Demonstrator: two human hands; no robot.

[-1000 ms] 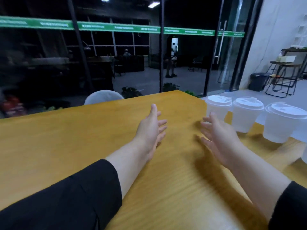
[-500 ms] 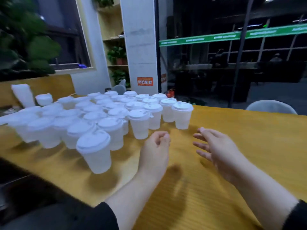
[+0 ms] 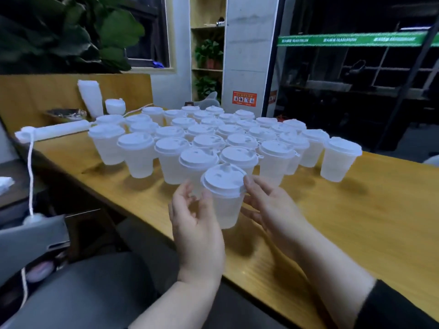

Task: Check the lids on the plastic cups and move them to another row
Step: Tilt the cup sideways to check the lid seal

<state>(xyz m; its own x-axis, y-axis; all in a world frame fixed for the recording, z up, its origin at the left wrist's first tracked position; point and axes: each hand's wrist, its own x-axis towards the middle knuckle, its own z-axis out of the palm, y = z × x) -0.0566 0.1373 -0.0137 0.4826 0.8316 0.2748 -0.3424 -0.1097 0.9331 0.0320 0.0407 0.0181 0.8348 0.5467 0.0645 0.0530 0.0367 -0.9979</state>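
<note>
Wooden tabletop (image 3: 356,222) is running from near right to far left, with a dark glass wall behind it on the right. Above its near edge, the left hand (image 3: 197,224) and the right hand (image 3: 270,210) are holding 1 lidded plastic cup (image 3: 224,198) between them. The left hand's thumb and curled fingers are wrapping the cup's left side just under the lid rim. The right hand's thumb is resting against the lid's right edge while its fingers are reaching around the cup's far side. The cup is sitting upright, with its base appearing to be off the wood, though I cannot tell for sure. Its white lid (image 3: 223,178) is sitting on top, with a small raised tab toward the back.

Just beyond the held cup, a dense cluster of lidded cups (image 3: 213,136) is standing in rows on the table, and 1 separate cup (image 3: 338,159) is standing apart at the right end. Further left, a white power strip (image 3: 54,131) is lying along the table edge, its cord hanging down. A leafy plant (image 3: 71,32) is filling the upper left corner.
</note>
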